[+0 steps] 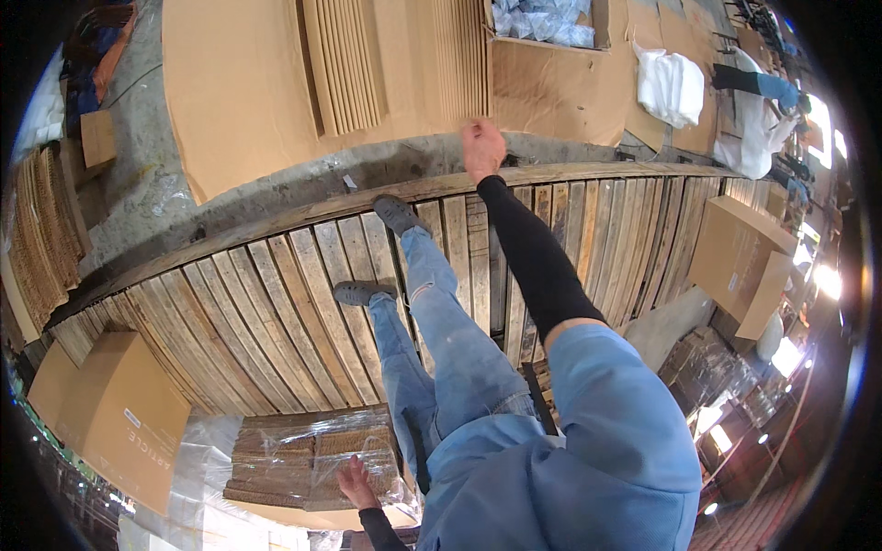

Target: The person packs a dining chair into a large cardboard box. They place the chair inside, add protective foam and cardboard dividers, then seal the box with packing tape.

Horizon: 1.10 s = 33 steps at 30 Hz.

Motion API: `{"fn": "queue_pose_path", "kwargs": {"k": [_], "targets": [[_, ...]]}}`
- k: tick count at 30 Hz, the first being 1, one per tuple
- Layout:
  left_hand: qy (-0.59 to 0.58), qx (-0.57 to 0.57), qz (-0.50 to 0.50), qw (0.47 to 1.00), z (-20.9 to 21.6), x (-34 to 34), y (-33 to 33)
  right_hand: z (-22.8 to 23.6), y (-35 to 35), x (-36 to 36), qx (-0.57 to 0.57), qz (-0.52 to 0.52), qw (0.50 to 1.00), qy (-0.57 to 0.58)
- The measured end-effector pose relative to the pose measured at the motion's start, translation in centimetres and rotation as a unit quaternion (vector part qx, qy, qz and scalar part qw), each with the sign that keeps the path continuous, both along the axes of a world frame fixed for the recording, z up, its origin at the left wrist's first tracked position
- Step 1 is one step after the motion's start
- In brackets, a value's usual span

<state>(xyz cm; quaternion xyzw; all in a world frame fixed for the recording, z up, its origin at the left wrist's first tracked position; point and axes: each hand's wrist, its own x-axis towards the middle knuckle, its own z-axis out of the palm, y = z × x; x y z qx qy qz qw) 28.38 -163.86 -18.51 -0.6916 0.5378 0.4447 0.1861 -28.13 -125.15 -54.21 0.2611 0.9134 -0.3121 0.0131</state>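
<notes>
My right hand (484,151), at the end of a black sleeve, reaches forward to the near end of a stack of folded cardboard sheets (462,69). Its fingers are curled and slightly blurred; whether they touch the sheets or hold anything is hidden. A second cardboard stack (344,69) stands to its left, both on a large flat cardboard sheet (234,101). Down at the lower left, my left hand (356,482) is open, fingers apart and nothing in it. Closest to that hand is a bundle of flattened cardboard (312,450) wrapped in clear film.
I stand on a slatted wooden platform (276,321). An open carton (551,69) holding clear plastic bags lies ahead right, near a white foam bundle (669,84). Large boxes stand left (129,413) and right (740,257). Another person's arm (763,84) shows at far right.
</notes>
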Motion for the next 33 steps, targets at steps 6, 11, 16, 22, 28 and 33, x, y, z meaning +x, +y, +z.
{"fn": "queue_pose_path", "kwargs": {"k": [6, 11, 16, 22, 28, 33], "targets": [[0.031, 0.047, -0.109, 0.992, -1.5, -4.6, -0.2, 0.8, -5.7, 2.0, 0.058, 0.167, 0.982, -0.07], [0.039, 0.027, -0.139, 0.989, -0.8, -6.6, -1.1, 0.4, -8.0, 1.1, 0.096, 0.142, 0.976, -0.133], [0.005, 0.017, -0.121, 0.992, -0.9, -6.1, 0.0, 0.1, -9.0, 0.9, 0.197, 0.166, 0.951, -0.17], [0.039, 0.05, -0.107, 0.992, -2.3, -4.5, 1.9, -0.2, -9.4, 0.6, 0.118, 0.111, 0.979, -0.121], [0.045, 0.057, -0.109, 0.991, -2.5, -6.7, 3.0, -1.2, -9.0, -0.7, 0.065, 0.011, 0.996, -0.052], [0.062, 0.049, -0.099, 0.992, -2.8, -6.7, 2.9, 0.7, -9.7, -2.3, 0.053, -0.004, 0.991, -0.122]]}}
